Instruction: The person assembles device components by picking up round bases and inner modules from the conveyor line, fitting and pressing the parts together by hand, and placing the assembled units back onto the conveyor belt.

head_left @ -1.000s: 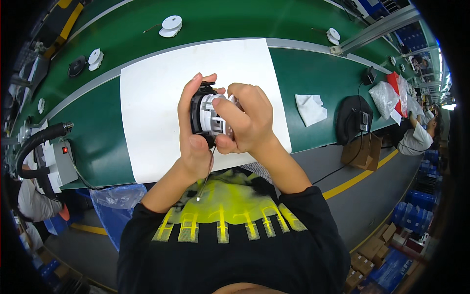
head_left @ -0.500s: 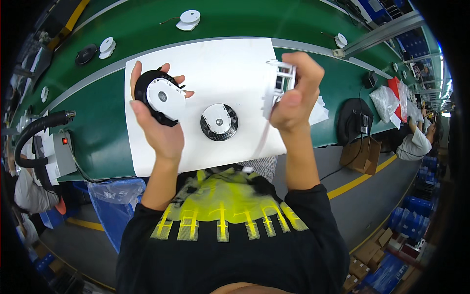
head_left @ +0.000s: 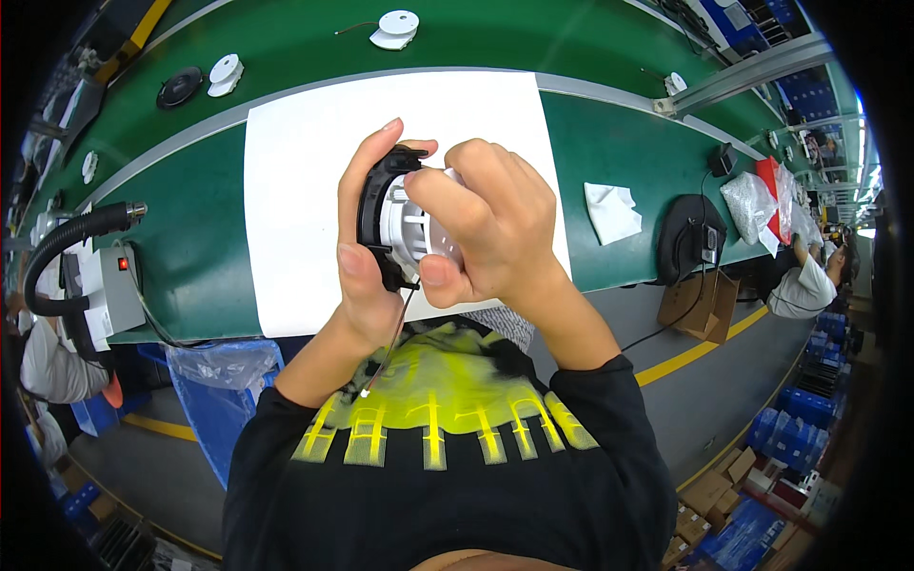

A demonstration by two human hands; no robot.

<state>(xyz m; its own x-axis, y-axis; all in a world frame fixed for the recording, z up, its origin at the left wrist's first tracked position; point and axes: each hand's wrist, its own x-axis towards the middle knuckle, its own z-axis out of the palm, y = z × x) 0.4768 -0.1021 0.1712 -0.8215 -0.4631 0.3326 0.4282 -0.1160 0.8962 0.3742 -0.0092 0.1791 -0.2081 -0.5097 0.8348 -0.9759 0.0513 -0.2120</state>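
Note:
Both my hands meet over the white sheet (head_left: 295, 181) on the green belt. My left hand (head_left: 367, 257) grips a round black fan housing (head_left: 381, 205) by its rim, held on edge. My right hand (head_left: 486, 224) closes over a white ribbed plastic part (head_left: 411, 228) pressed into the housing. A thin wire (head_left: 386, 347) with a small white end hangs from the housing down toward my chest.
On the green conveyor belt (head_left: 609, 133) lie a white round part (head_left: 395, 27) at the back, a black disc (head_left: 179, 86) and white disc (head_left: 227, 71) far left, a crumpled white cloth (head_left: 611, 211) right. A grey box with a black hose (head_left: 100, 285) stands left. Another person (head_left: 804, 281) sits far right.
Half a second ago my hands were apart, the left with the black housing, the right lifting the white part, and a rotor lay on the sheet. Now both hands hold the parts together.

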